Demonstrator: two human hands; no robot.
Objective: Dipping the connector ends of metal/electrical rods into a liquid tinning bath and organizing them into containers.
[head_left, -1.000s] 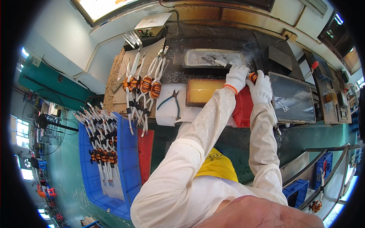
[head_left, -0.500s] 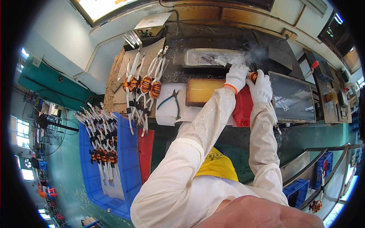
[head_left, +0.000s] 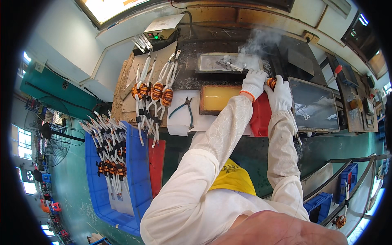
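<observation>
- Left hand [head_left: 254, 83] and right hand [head_left: 279, 92], both in white gloves, share one copper-wound coil [head_left: 270, 83]; each grip is closed on it from its own side.
- Coil sits at the near edge of the grey solder tray [head_left: 212, 62]; its leads reach toward the tray, smoke [head_left: 261, 41] rises just above.
- Yellow tray [head_left: 216, 98] lies just below the left hand, red cloth [head_left: 261, 116] under both wrists.
- Blue-handled pliers [head_left: 184, 108] rest on white paper on the bench [head_left: 245, 157], left of the yellow tray.
- Three more coils with white leads [head_left: 156, 92] lie further left; blue crate [head_left: 136, 171] beside the bench holds many more.
</observation>
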